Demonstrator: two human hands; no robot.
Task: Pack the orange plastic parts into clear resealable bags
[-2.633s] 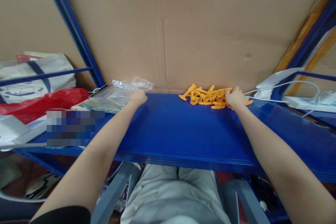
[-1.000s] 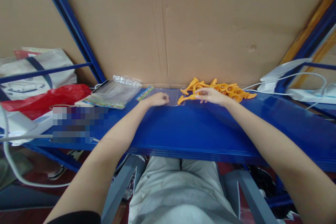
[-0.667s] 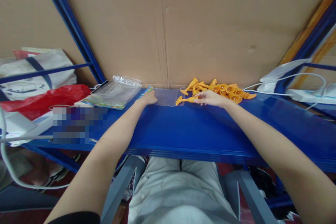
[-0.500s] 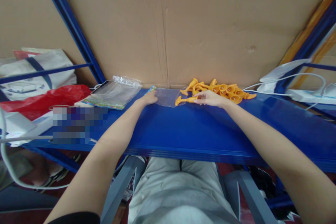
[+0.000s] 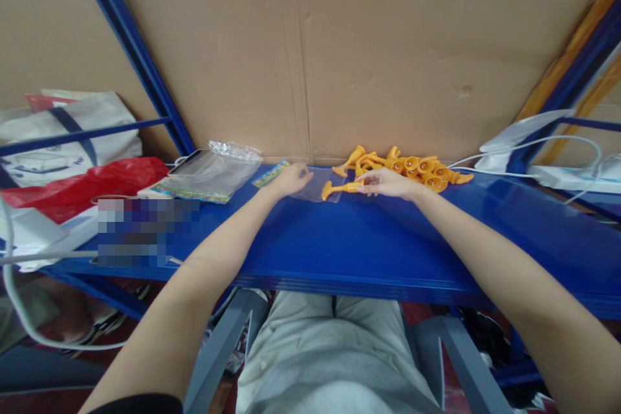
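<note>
The right hand (image 5: 388, 182) pinches an orange toy (image 5: 339, 188); the left hand (image 5: 290, 179) pinches the clear bag (image 5: 317, 185) beside it. The floppy bag could fold shut, blocking the toy.

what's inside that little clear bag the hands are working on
The flared end of one orange plastic piece, pinched by the right hand, sits at the clear bag's mouth. The left hand covers the bag's other end, hiding that part.

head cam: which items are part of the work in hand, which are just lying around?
In hand:
left hand holds clear bag
right hand holds orange piece at the bag's mouth
orange pile
bag stack

Lying about:
red bag
white tote
cables
cardboard
</note>
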